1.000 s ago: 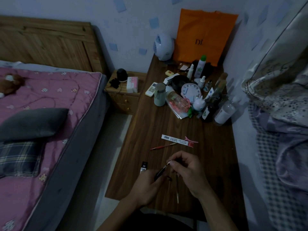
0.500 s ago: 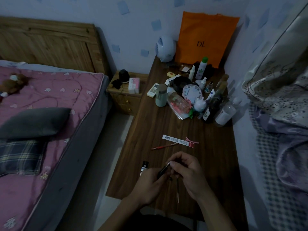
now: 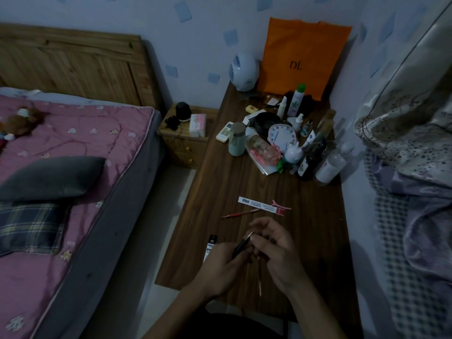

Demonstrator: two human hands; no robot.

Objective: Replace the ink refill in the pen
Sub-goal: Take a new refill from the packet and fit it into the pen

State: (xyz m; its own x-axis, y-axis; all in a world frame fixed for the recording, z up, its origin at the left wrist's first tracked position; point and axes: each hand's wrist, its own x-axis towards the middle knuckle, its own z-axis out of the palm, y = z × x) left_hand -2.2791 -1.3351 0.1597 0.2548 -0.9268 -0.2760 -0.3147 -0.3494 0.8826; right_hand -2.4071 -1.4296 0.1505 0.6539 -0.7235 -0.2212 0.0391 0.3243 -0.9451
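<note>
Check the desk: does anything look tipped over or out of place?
Yes: among the clutter at the far end of the desk, a clear bottle lies on its side, while the pale green bottle beside it stands upright. No spill is visible.

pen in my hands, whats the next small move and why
Probably turn the tip of the pen with the right hand while the left hand steadies the barrel: the right fingers pinch at the pale tip, and a thin refill lies loose on the table beneath the hands, so the pen looks mid-assembly.
</note>
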